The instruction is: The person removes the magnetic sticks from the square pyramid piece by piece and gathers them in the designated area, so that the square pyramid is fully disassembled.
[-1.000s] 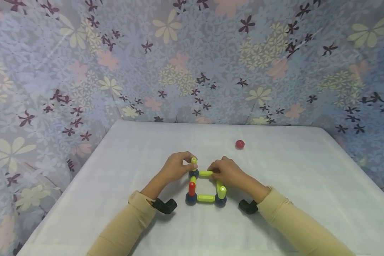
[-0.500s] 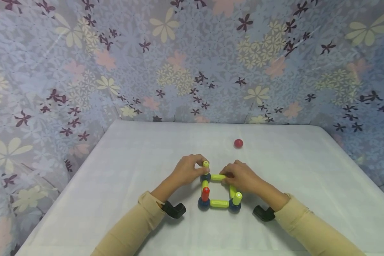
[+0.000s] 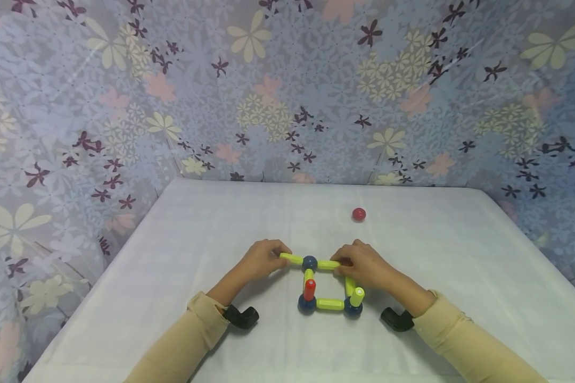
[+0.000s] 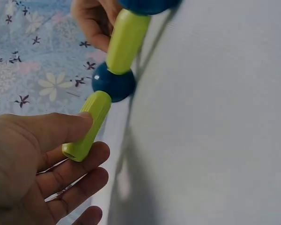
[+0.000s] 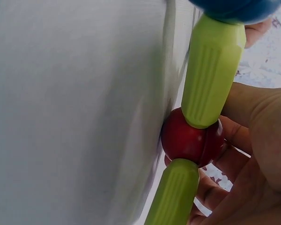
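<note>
A square of lime-green rods and balls sits mid-table in the head view. My left hand [image 3: 259, 259] pinches a lime-green rod [image 4: 91, 124] between thumb and fingers; its other end meets the dark blue ball [image 3: 310, 263] at the far left corner. That rod points out to the left. At the far right corner my right hand [image 3: 364, 261] grips a red ball [image 5: 189, 140], fingers curled behind it and thumb beside a green rod [image 5: 213, 70]. A red rod [image 3: 309, 290] stands on the near left ball [image 3: 307, 304], a green one [image 3: 358, 296] on the near right.
A loose red ball [image 3: 359, 214] lies farther back on the white-covered table [image 3: 211, 213]. Floral cloth [image 3: 287, 96] hangs behind the table. Black wrist mounts [image 3: 241, 317] hang under both forearms, close above the tabletop.
The square has shifted right with both hands. The rod in my left hand, upright on the far left ball before, now tilts out leftward, and that hand has moved left and lower.
</note>
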Available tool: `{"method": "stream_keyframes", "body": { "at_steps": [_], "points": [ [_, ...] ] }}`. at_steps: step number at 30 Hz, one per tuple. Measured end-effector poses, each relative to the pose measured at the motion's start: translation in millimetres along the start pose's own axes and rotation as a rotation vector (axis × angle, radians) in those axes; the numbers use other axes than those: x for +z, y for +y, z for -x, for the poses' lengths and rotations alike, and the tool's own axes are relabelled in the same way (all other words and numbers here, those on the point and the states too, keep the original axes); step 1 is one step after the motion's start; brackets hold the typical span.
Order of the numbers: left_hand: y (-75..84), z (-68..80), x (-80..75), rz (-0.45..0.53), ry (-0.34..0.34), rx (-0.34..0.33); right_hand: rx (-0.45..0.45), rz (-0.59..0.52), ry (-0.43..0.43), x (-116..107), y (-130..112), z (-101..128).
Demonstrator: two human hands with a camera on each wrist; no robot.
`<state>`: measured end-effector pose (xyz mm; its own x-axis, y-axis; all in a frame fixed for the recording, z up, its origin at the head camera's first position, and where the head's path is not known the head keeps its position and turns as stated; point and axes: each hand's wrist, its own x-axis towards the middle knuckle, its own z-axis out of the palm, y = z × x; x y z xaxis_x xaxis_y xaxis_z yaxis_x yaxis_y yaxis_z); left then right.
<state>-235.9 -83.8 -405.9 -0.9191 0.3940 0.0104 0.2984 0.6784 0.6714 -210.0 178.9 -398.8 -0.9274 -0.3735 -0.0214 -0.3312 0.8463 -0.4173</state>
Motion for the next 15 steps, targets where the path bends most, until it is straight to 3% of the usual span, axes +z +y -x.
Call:
{"method": "stream_keyframes", "body": {
  "at_steps": [7,15],
  "points": [
    [-3.6,0.9,3.0,-0.009,-0.010,0.026,-0.083,-0.045,0.016,-2,-2,-2],
    [-0.1,-0.5,6.5,-0.020,-0.025,0.038,-0.147,-0.111,-0.068,0,-15,-19]
  ]
}}
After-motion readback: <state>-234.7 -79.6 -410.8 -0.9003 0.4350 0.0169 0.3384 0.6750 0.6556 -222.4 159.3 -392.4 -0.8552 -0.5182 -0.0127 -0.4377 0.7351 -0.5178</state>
